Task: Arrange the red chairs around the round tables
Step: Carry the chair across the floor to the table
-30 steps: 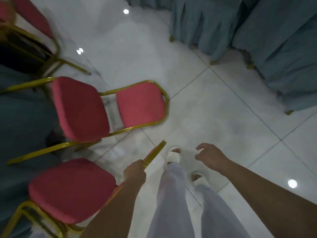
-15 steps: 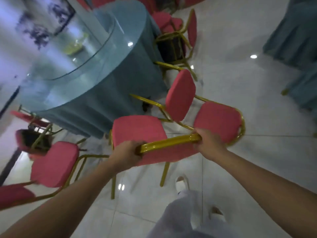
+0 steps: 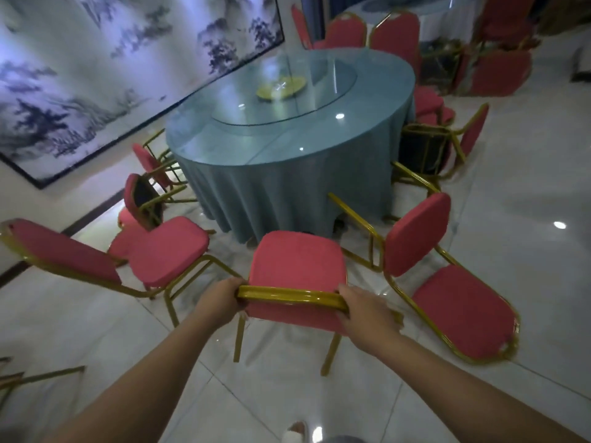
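Observation:
A red chair [image 3: 295,262] with a gold frame stands upright in front of me, its seat facing the round table [image 3: 287,174]. My left hand [image 3: 219,298] grips the left end of its gold backrest top rail. My right hand [image 3: 364,314] grips the right end of that rail. The table wears a blue-grey cloth and a glass top with a turntable. To the right a red chair [image 3: 447,282] lies tipped on its back on the floor. To the left another red chair [image 3: 166,247] lies tipped over as well.
More red chairs [image 3: 345,33] stand behind the table, and several lie overturned at its left [image 3: 144,164] and right [image 3: 470,132] sides. A second table [image 3: 447,14] is at the far right. A landscape mural [image 3: 96,75] covers the left wall. White tiled floor [image 3: 511,203] spreads to the right.
My right hand joined the left on the chair's top rail. The chair came upright and now faces the table squarely, and my view rose from the floor to the table.

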A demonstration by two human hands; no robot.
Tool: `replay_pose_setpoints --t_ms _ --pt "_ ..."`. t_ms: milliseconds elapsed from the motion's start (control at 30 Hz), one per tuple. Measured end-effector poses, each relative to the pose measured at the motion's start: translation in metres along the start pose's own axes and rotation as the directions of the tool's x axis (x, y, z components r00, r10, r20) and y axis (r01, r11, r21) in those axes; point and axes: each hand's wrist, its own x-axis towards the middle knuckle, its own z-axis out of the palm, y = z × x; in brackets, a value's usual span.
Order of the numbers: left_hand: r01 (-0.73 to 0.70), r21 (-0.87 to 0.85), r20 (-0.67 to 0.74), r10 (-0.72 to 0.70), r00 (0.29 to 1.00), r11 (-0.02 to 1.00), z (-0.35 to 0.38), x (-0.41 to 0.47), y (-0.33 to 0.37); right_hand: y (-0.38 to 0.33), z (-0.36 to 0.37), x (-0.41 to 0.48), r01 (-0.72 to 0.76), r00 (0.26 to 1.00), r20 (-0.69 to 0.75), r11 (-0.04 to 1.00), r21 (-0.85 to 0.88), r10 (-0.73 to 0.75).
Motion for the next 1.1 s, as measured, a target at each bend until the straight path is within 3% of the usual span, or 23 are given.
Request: replay_pose_setpoints --t_ms 67,267,400,467,700,900,1000,1100 --pt "0.022 -0.017 -0.002 -0.022 1.0 1.0 -0.009 0.0 -0.023 -0.022 0.012 0.014 0.004 0.998 0.067 0.999 -0.032 -0.001" --pt "-0.141 0.112 0.072 0.134 0.988 0.984 -0.02 0.003 -0.054 -0.051 0.052 0.041 -0.146 0.961 0.229 0.987 -0.067 0.158" --pt "-0.069 0.262 0.164 0.026 0.986 0.963 -0.016 0.01 -0.084 -0.052 0.07 0.046 -0.252 0.911 0.317 0.964 -0.084 0.265" --pt "-0.109 0.267 0.21 0.052 0.976 0.958 -0.014 0.017 -0.098 -0.052 0.074 0.043 -0.312 0.887 0.351 0.95 -0.021 0.3" --pt "-0.242 -0.073 0.303 0.253 0.919 0.968 0.017 0.051 -0.068 -0.029 0.076 -0.01 -0.573 0.802 0.304 0.805 0.153 0.514" --pt "-0.347 -0.328 0.441 0.467 0.766 0.879 0.066 0.049 0.034 0.012 0.04 -0.059 -0.698 0.711 0.186 0.649 0.303 0.678" --pt "-0.297 -0.428 0.526 0.502 0.686 0.854 0.084 0.043 0.092 0.043 0.018 -0.082 -0.698 0.685 0.111 0.605 0.384 0.72" --pt "-0.127 -0.502 0.618 0.457 0.639 0.855 0.098 0.034 0.148 0.082 -0.006 -0.11 -0.69 0.683 0.076 0.607 0.394 0.727"
